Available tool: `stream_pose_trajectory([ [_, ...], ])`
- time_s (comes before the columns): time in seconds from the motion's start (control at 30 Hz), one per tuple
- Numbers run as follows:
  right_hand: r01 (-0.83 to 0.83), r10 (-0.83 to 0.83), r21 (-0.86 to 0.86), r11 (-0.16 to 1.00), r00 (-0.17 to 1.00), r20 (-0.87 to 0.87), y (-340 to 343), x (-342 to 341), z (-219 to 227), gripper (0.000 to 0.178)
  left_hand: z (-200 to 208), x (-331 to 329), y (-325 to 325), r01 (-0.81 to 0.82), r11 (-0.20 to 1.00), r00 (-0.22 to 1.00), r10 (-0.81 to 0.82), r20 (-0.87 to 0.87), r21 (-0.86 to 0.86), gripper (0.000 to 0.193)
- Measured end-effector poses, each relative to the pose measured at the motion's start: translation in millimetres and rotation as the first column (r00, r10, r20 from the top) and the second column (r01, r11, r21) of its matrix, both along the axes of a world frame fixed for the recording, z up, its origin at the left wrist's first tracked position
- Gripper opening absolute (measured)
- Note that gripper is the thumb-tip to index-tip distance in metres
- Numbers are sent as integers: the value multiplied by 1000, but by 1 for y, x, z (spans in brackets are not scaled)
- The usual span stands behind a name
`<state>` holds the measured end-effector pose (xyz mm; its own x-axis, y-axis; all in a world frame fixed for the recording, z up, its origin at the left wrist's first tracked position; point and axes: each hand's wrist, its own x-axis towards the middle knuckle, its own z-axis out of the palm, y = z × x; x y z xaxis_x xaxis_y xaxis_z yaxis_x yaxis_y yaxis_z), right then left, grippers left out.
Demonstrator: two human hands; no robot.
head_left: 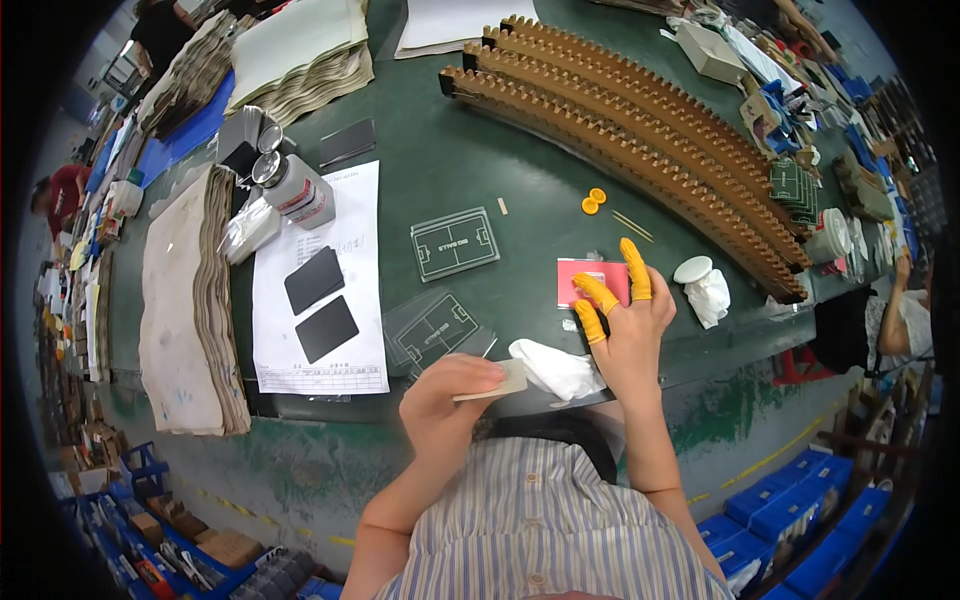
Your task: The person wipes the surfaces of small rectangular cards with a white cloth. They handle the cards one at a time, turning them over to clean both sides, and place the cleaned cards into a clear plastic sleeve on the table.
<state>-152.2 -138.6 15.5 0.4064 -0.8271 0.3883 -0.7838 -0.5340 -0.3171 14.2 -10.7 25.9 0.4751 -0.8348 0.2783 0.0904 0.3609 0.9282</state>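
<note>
My left hand (440, 402) is closed on a small flat beige piece (508, 381), pinched between thumb and fingers near the table's front edge. My right hand (632, 335) wears yellow finger cots on three fingers, which are spread apart. Its fingertips are over a small pink-red card (572, 272); whether they touch it I cannot tell. A crumpled white cloth (556, 370) lies between my hands. Just left of it are clear plastic sheets over a dark card with white lines (437, 333). Farther back sits a stack of similar printed cards (453, 244).
Long brown slotted racks (620, 125) cross the back right. At the left, a printed paper sheet (318, 350) carries black cards (327, 329) and a metal-topped bottle (302, 190). Orange finger cots (590, 204), thin sticks (632, 226) and a white-topped wrapped item (708, 297) lie to the right.
</note>
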Motion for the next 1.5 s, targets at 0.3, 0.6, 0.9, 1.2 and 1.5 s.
stream_pose_trajectory([
  [0.3, 1, -1, 3, 1000, 999, -34, 1, 0, -1, 27, 1, 1, 1, 8, 1000, 998, -8, 68, 3, 22],
  [0.6, 6, -6, 11, 1000, 1000, 8, 1, 0, 1, 27, 6, -2, 2, -14, 998, 995, 9, 100, 55, 20],
  [0.9, -267, 147, 116, 957, 787, 599, 47, -13, 19, 29, 14, -4, 2, -83, 991, 929, 40, 368, 102, 20],
  [1.2, -526, 35, 265, 808, 492, 870, 65, -12, 13, 26, 22, -8, 0, -74, 991, 849, 6, 528, 108, 21],
  [1.5, -530, 25, 277, 801, 492, 870, 67, -13, 6, 25, 27, -11, 2, -61, 990, 843, -15, 538, 124, 22],
])
